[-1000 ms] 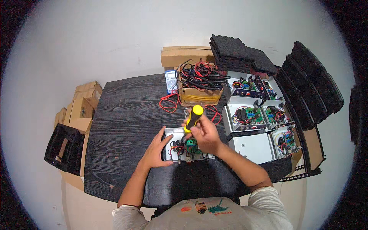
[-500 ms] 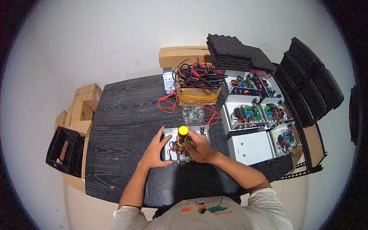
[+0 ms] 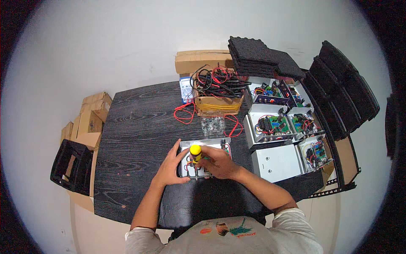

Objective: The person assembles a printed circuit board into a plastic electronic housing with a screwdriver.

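Note:
In front of me lies an open white metal case (image 3: 185,145) with wires and circuit parts inside. My right hand (image 3: 218,163) is closed around a screwdriver with a yellow and black handle (image 3: 195,150), held over the left part of the case. The screwdriver's tip is hidden below its handle and my hand. My left hand (image 3: 170,166) braces the left side of the case, thumb at the near edge and fingers at the far edge. A clear bag of small metal screws (image 3: 213,126) lies just beyond the case.
Behind stands a cardboard box (image 3: 220,106) of black and red cables, beside a multimeter (image 3: 186,89) with red leads. Several open cases with circuit boards (image 3: 272,125) and a closed white case (image 3: 277,163) fill the right side. Black foam sheets (image 3: 253,57) are stacked at the back.
The screwdriver's handle top has shifted left and slightly nearer to me, with my right hand tilting along with it. My left hand and the case have stayed in place.

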Demonstrator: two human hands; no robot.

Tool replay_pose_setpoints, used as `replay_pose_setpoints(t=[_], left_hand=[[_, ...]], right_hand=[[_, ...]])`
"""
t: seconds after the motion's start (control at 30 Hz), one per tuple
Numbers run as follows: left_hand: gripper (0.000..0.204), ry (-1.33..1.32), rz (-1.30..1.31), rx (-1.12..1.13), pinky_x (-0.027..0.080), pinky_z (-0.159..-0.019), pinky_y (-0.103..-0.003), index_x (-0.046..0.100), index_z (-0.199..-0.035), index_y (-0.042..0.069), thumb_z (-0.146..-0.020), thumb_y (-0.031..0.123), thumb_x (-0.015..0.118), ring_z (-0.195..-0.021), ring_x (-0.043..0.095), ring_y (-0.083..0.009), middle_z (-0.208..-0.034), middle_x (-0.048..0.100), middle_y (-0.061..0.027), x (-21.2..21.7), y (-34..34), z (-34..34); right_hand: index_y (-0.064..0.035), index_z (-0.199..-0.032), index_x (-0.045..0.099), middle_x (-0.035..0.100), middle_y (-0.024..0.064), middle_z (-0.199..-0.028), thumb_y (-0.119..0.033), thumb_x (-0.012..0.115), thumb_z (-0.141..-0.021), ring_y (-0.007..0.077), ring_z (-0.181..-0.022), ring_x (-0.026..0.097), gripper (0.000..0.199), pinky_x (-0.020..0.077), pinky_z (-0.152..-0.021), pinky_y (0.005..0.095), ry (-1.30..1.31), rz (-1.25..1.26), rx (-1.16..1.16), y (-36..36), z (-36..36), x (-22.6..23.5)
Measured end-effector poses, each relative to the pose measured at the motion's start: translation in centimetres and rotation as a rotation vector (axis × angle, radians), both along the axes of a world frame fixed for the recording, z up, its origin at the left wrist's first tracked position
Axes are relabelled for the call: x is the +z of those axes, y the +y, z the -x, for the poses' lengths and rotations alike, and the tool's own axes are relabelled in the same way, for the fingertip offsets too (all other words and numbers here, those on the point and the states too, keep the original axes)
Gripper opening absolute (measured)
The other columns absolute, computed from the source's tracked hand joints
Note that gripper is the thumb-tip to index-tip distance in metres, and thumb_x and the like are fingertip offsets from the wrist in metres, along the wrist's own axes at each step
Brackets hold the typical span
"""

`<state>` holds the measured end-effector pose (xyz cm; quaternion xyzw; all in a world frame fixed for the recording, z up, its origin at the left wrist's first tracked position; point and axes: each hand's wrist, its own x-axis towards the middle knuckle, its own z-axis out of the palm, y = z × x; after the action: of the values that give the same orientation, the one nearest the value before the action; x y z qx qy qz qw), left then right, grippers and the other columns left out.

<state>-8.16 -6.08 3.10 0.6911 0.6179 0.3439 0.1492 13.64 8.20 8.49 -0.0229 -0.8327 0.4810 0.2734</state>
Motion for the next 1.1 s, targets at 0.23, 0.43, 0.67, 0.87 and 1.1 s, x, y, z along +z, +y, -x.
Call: replay_pose_setpoints(t=[0.23, 0.43, 0.67, 0.87, 1.1], left_hand=[[0.115, 0.025, -0.005, -0.017, 0.029, -0.122, -0.054, 0.044, -0.157, 0.012, -0.058, 0.054, 0.085, -0.152, 0.027, -0.0503, -0.168, 0.015, -0.0315, -0.2, 0.0, 0.3], [0.112, 0.007, 0.005, -0.006, 0.029, -0.122, -0.053, 0.048, -0.154, 0.010, -0.057, 0.052, 0.086, -0.152, 0.027, -0.0499, -0.168, 0.016, -0.0315, 0.0, 0.1, 0.0], [0.113, -0.025, -0.004, -0.007, 0.027, -0.123, -0.054, 0.048, -0.153, 0.009, -0.057, 0.057, 0.083, -0.153, 0.026, -0.0500, -0.168, 0.015, -0.0316, -0.3, -0.2, 0.4], [0.110, -0.007, -0.009, -0.011, 0.028, -0.122, -0.053, 0.049, -0.153, 0.009, -0.059, 0.053, 0.085, -0.152, 0.027, -0.0504, -0.167, 0.017, -0.0324, 0.5, 0.1, -0.1], [0.110, -0.011, -0.018, -0.010, 0.028, -0.122, -0.053, 0.049, -0.152, 0.007, -0.058, 0.051, 0.086, -0.152, 0.026, -0.0500, -0.167, 0.018, -0.0330, -0.2, -0.3, 0.1]], right_hand=[[0.0017, -0.138, 0.051, 0.066, 0.0103, -0.118, -0.009, 0.067, -0.101, 0.0185, -0.111, 0.067, 0.042, 0.0567, -0.094, 0.0340, -0.034, 0.017, 0.019, -0.4, 0.1, 0.8], [0.0016, -0.143, 0.045, 0.066, 0.0119, -0.119, 0.000, 0.062, -0.100, 0.0167, -0.106, 0.067, 0.046, 0.0560, -0.092, 0.0327, 0.115, 0.275, -0.177, 0.4, -1.1, 0.6], [-0.0012, -0.150, 0.039, 0.071, 0.0246, -0.091, -0.007, 0.070, -0.087, 0.0381, -0.083, 0.072, 0.071, 0.0582, -0.080, 0.0452, -0.260, -0.118, -0.709, 5.7, -5.9, 4.0], [0.0004, -0.152, 0.038, 0.070, 0.0347, -0.097, -0.015, 0.071, -0.085, 0.0514, -0.094, 0.068, 0.076, 0.0541, -0.089, 0.0559, -0.744, -0.279, -0.675, 6.8, -7.5, -1.6], [-0.0010, -0.137, 0.056, 0.066, 0.0258, -0.124, -0.035, 0.079, -0.083, 0.0423, -0.113, 0.065, 0.068, 0.0540, -0.096, 0.0470, -0.686, -0.342, -0.770, 3.9, -5.7, 2.1]])
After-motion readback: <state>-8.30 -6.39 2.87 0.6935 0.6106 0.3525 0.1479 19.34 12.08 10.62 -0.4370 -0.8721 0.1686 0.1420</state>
